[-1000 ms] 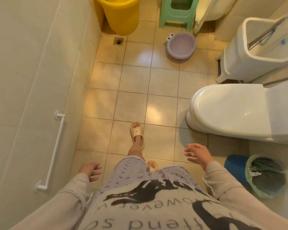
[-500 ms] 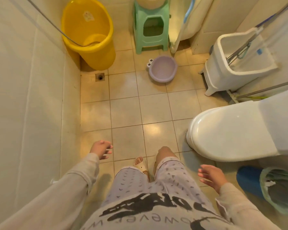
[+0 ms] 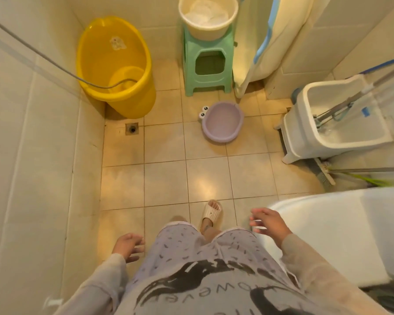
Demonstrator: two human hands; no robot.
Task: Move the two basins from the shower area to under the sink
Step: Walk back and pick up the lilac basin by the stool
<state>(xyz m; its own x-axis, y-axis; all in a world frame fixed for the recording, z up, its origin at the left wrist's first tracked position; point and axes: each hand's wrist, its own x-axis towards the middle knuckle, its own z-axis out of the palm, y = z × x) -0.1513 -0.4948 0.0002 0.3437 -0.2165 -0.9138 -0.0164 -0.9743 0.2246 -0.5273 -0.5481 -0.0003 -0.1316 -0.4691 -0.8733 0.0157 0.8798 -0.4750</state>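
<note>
Stands well short of the shower area, with neither hand on anything. Holds the left hand [image 3: 129, 245] low by the thigh, empty, fingers loosely curled and half open. Holds the right hand [image 3: 267, 221] a little further forward, beside the toilet [image 3: 341, 235], also empty, fingers spread and relaxed. Faces the purple basin [image 3: 222, 121] almost straight ahead on the floor [image 3: 164, 183], well apart from both hands, across several bare tiles, upright and apparently empty, with its two cartoon eyes on the rim toward the left. Looks close to round, so probably no long axis worth lining up with; any part of the rim should serve as a grip. Lies between the two hands' lines but closer to the right one, so likely a reach for the right hand after a step or two and a bend down. Finds the cream basin [image 3: 208, 19] further off, directly beyond the purple one, sitting on top of the green stool [image 3: 208, 69] against the back wall, with something white inside, too unclear to name. Sits higher than the floor basin, so needs less stooping but a longer approach. Passes the yellow tub [image 3: 116, 64] in the left corner and the mop bucket [image 3: 341, 119] on the right, both clear of the straight path. Shows no sink from here.
</note>
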